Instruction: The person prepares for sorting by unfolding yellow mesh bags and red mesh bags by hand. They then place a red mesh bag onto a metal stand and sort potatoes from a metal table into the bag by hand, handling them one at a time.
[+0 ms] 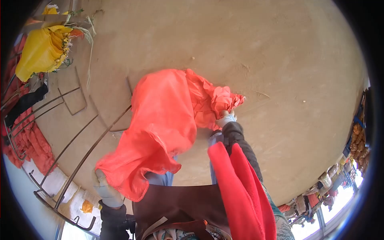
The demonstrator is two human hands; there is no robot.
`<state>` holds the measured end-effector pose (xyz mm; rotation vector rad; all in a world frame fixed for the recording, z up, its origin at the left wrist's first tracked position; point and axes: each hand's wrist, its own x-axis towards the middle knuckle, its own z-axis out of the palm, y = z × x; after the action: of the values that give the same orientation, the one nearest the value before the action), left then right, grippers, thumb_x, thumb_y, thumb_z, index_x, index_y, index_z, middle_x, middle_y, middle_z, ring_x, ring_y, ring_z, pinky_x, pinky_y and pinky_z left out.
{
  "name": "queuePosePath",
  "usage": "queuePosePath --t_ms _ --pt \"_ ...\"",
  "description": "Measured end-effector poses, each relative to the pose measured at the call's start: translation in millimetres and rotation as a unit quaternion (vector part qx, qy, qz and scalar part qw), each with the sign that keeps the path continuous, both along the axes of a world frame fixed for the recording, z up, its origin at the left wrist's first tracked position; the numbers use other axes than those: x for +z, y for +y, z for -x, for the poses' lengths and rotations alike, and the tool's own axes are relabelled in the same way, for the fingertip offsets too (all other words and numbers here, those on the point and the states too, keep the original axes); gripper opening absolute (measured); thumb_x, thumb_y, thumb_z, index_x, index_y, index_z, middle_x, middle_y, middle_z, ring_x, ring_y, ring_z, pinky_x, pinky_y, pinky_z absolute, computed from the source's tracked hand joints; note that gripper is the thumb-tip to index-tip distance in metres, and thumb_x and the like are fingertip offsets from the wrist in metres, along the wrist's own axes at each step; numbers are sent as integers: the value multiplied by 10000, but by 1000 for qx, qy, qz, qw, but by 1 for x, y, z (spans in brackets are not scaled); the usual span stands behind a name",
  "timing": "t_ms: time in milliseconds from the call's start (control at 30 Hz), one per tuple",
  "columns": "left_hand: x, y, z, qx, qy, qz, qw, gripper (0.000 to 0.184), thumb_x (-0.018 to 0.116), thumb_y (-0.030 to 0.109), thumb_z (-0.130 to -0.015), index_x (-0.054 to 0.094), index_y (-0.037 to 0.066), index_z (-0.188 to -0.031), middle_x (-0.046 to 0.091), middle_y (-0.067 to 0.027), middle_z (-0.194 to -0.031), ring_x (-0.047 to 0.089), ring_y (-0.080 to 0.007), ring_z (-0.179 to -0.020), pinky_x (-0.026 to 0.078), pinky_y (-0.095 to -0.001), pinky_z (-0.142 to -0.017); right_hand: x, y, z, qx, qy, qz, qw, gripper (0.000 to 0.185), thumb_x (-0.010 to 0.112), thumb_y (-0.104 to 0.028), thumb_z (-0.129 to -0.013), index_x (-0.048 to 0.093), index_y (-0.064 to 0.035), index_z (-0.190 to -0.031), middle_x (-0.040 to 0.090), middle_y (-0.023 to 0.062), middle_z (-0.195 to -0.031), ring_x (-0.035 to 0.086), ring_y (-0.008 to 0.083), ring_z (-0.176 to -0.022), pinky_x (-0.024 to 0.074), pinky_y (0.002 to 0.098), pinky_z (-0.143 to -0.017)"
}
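Observation:
A large coral-red cloth [164,108] is spread between my two hands, billowing on the left and bunched up on the right. My right hand [227,119], in a pale glove, is closed round the gathered end of the cloth. At the lower left my left hand [107,190], also in a pale glove, is at the cloth's lower corner; the cloth covers its fingertips. A second red cloth [244,192] hangs beside my right arm, over the edge of a dark brown apron [180,204].
Bent metal rods of a rack [86,154] stand at the left, near more red cloth [34,140]. A yellow sack bundle [42,50] with loose strings is at the upper left. Brown floor [280,80] lies beyond. Piled items [324,184] line the right edge.

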<state>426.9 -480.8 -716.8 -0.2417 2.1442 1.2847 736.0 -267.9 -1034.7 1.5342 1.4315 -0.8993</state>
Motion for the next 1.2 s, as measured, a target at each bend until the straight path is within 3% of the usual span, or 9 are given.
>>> queuePosePath --t_ms 233,433,500,567,633,667,833,967,1200 --pt "26 15 -3 -14 -47 -46 998 502 438 363 -931 393 1 -1275 462 -169 -1261 493 -275 -1137 430 -396 -931 57 23 -43 -453 364 -111 806 643 736 -147 -677 476 -9 -1249 468 168 -1268 465 266 -1176 375 345 -989" --pt "25 38 -38 -211 -61 49 974 631 465 417 -913 310 -20 -1341 371 -157 -1350 409 -271 -1224 342 -369 -1023 272 65 -12 -79 524 -262 806 515 700 -107 -731 521 -36 -1208 526 82 -1214 514 203 -1110 424 331 -924" --pt "24 55 -54 -316 14 84 945 715 495 465 -895 265 -23 -1363 291 -170 -1410 364 -294 -1265 315 -376 -1044 318 40 24 -427 571 -8 701 383 646 -140 -789 568 -76 -1159 547 68 -1182 536 193 -1072 454 345 -865" --pt "32 69 -59 -364 84 -63 925 739 583 430 -858 261 9 -1374 343 -154 -1383 396 -266 -1243 347 -393 -1021 361 -3 53 -391 606 -2 693 421 720 -147 -623 610 -67 -1021 553 117 -1157 535 332 -1053 419 418 -916" --pt "100 100 -51 -207 -200 -210 934 697 606 382 -853 291 23 -1362 395 -141 -1347 442 -249 -1199 379 -394 -993 448 -19 73 200 577 -235 756 352 675 -148 -647 611 -79 -987 569 111 -1119 555 325 -1003 389 436 -934" --pt "134 109 -46 -32 -469 -328 819 659 629 335 -848 321 37 -1350 446 -127 -1311 488 -232 -1155 411 -395 -965 465 -37 83 225 614 -240 718 345 656 -148 -652 611 -88 -988 582 109 -1093 562 317 -986 370 437 -948" --pt "165 58 -17 -160 -360 -275 877 355 500 222 -920 505 40 -1224 556 -78 -1197 545 -201 -1076 432 -368 -952 536 -67 91 413 584 -10 699 276 630 -183 -729 616 -95 -991 628 100 -1011 597 271 -924 404 405 -910" --pt "129 -58 42 -461 133 -208 853 357 577 8 -804 539 47 -1157 592 -45 -1076 580 -170 -956 475 -330 -809 538 -20 59 -12 465 188 865 302 618 -365 -837 653 -86 -947 660 113 -885 611 251 -917 461 364 -840" --pt "237 -98 52 -147 -139 -314 927 357 580 18 -809 535 46 -1163 591 -46 -1078 578 -170 -961 475 -326 -817 489 -1 156 -236 409 237 849 788 463 -638 -829 292 -94 -1373 277 153 -1415 351 354 -1248 343 587 -923"
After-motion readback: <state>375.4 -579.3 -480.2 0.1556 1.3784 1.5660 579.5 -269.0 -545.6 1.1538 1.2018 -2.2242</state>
